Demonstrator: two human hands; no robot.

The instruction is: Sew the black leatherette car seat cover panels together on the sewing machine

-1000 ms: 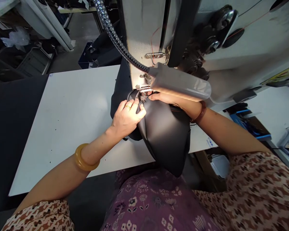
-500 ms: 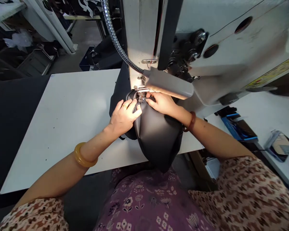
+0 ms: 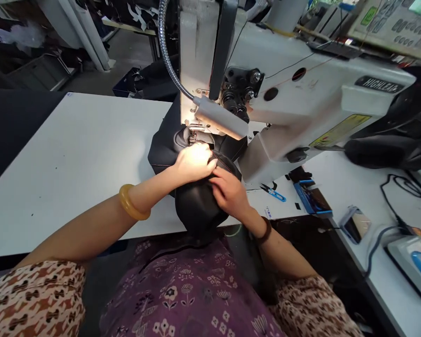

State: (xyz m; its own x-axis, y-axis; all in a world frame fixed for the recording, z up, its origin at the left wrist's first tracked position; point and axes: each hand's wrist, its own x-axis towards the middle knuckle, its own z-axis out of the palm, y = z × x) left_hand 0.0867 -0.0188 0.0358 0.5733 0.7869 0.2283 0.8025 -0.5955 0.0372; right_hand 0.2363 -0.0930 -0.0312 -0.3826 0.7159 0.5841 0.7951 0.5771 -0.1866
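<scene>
Head view: left grip [image 3: 195, 163] and right grip [image 3: 228, 192], both curled nearly closed, clasp the black material [image 3: 199, 206].

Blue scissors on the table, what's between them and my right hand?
Head view: white table lies between the blue scissors and your right hand, with a thin dark line, perhaps thread, on it.
</scene>
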